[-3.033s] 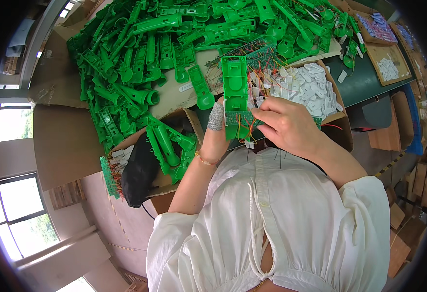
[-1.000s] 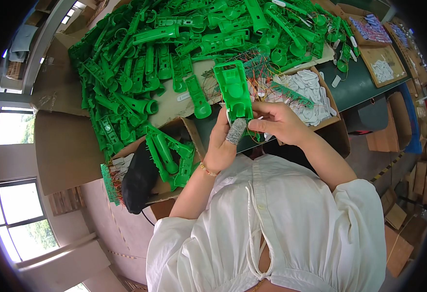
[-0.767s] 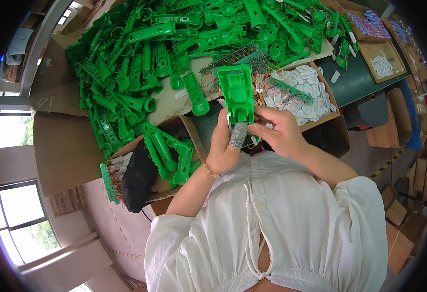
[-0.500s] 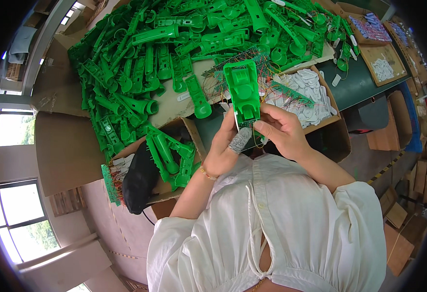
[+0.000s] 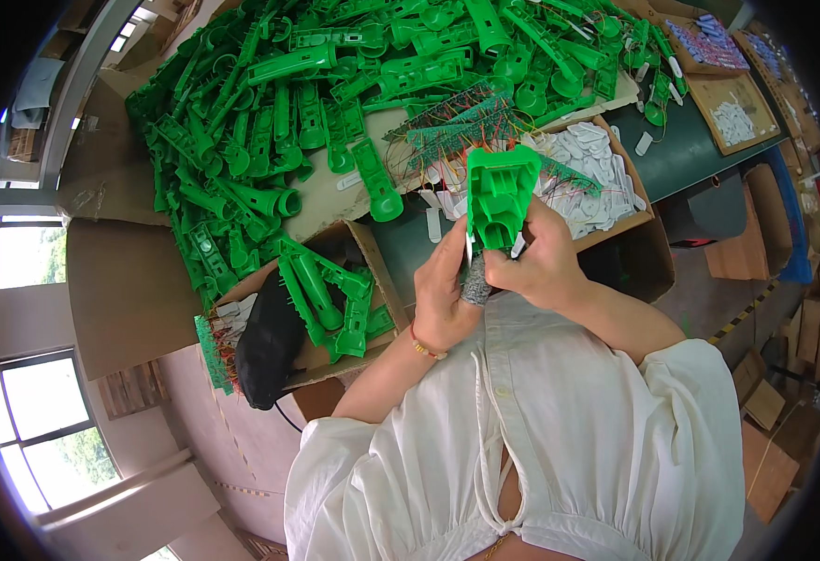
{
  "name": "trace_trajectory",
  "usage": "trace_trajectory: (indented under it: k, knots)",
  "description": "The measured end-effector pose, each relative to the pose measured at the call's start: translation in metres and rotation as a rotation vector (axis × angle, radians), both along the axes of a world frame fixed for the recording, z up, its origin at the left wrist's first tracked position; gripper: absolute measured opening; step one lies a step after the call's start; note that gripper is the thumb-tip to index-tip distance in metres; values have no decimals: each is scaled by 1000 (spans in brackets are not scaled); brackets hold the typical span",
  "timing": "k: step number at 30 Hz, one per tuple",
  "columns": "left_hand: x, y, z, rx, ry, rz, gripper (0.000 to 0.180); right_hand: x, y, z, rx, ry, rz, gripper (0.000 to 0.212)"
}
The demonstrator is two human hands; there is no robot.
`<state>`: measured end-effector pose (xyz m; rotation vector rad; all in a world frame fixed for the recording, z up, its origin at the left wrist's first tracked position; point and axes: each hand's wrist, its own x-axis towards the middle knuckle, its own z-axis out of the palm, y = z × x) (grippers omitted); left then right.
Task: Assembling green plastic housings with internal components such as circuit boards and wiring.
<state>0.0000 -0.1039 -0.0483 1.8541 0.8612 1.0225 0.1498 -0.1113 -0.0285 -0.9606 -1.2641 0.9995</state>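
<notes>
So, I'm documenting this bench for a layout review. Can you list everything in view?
Table: one, dark green, centre to upper right
Cardboard boxes: several, brown, around the table
Held housing: one, green, centre
Loose housings: many, green, heaped upper left and middle
Boxed housings: a few, green, box at left
Circuit boards: several, green, beyond the held housing
White pieces: many, white, box right of centre
Tray: one, tan, upper right
Cylinders: many, pinkish-purple, upper right
Black item: one, black, left, kind unclear
Windows: several, bright, left
Blouse: one, white, lower centre
Left hand: one, grey-wrapped thumb, on housing's left
Right hand: one, bare, on housing's right
</notes>
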Motion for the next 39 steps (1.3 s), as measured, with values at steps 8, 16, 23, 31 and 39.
trace_trajectory:
  k: [8,16,23,31,39]
  knots:
    - [-2,8,4,-458,-471,-129,55,19,5,-7,-189,196,296,29]
    - [1,3,4,-163,-384,-89,52,14,-2,0,130,-192,153,25]
    - [1,15,1,-472,-445,-201,50,19,-1,-11,-112,49,166,23]
    - [8,12,-3,-964,-869,-221,42,23,-2,-9,-343,197,253,23]
    - [4,22,-19,-824,-589,-202,39,36,-4,-10,-449,149,264,23]
